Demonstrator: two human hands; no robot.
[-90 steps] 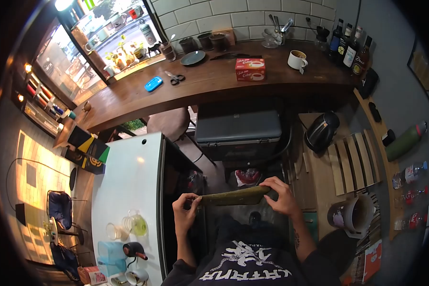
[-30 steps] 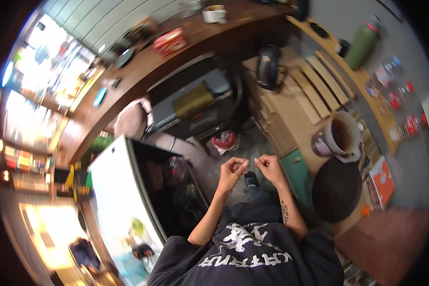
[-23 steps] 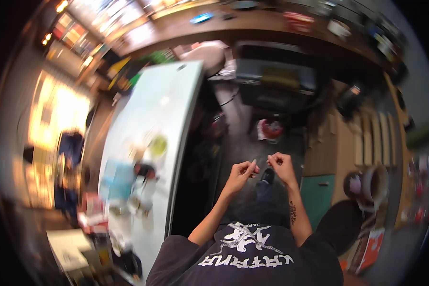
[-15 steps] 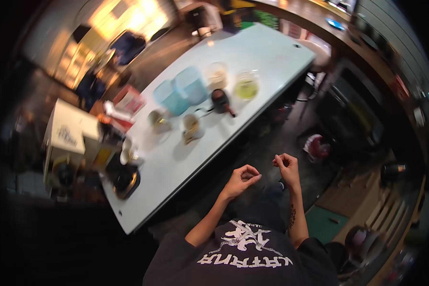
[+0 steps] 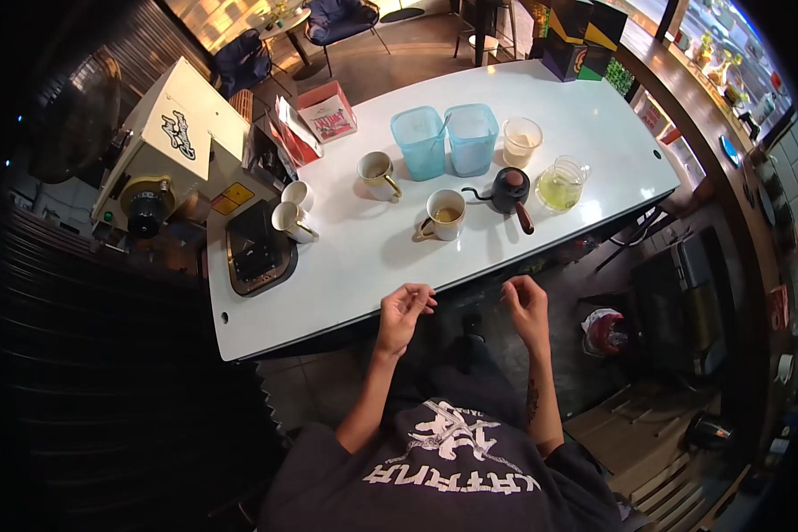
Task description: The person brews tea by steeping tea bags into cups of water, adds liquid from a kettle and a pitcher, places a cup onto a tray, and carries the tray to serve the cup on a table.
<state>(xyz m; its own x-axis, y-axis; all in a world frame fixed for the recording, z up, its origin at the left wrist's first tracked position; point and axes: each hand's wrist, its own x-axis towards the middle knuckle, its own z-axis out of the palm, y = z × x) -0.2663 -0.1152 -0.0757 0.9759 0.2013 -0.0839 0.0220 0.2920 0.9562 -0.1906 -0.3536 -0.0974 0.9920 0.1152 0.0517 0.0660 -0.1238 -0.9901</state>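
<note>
My left hand (image 5: 406, 312) hovers just off the table's near edge, fingers loosely curled and slightly apart, holding nothing visible. To its right, my right hand (image 5: 526, 304) hangs over the floor gap, also loosely bent with nothing seen in it. Nearest to both is a white mug (image 5: 445, 215) with a gold handle and brownish liquid. Right of it stands a dark gooseneck kettle (image 5: 511, 190) with a wooden handle. A glass server (image 5: 560, 184) holds yellow-green liquid. Another mug (image 5: 378, 175) is farther back, and a glass cup (image 5: 521, 144) contains something pale.
Two blue translucent containers (image 5: 419, 146) stand behind the mugs on the white table (image 5: 355, 284). At left are a cream grinder (image 5: 173, 133), a black scale-like tray (image 5: 262, 248) and two white cups (image 5: 291, 222). A red-and-white box (image 5: 328, 113) sits at the back.
My view has turned, so the table now lies more level across it. My hands have moved apart, and the left one is closer to the table edge. Both fingers' pinched poses have loosened.
</note>
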